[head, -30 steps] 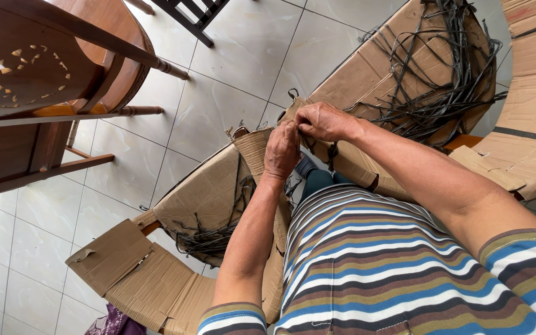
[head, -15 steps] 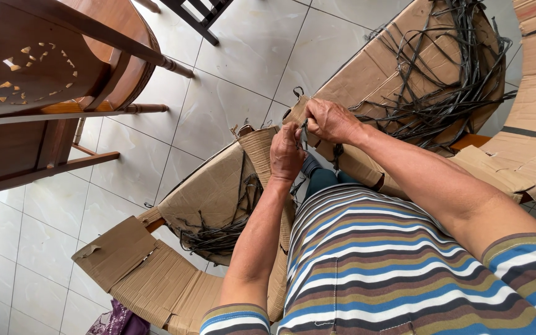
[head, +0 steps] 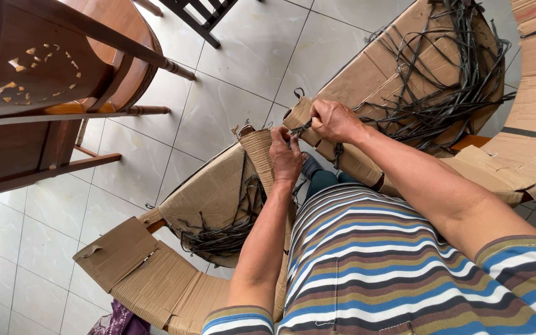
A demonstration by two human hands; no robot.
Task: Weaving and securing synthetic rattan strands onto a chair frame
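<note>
**Both hands closed on a dark strap at the cardboard wrapping**

The left hand [head: 285,155] is clenched around the near end of a dark plastic strap [head: 301,128], thumb side up, as if to keep it taut. The right hand [head: 334,120] closes over the strap's far end and presses on the folded cardboard edge [head: 299,115], seemingly to steady it. Below them lies a cardboard-wrapped piece [head: 209,192] with loose cut straps [head: 218,239] pooled in its hollow. Farther off, a larger tangle of straps [head: 448,93] rests on more cardboard. A wooden chair [head: 63,80] stands on the tiled floor [head: 243,56] at left.
</note>
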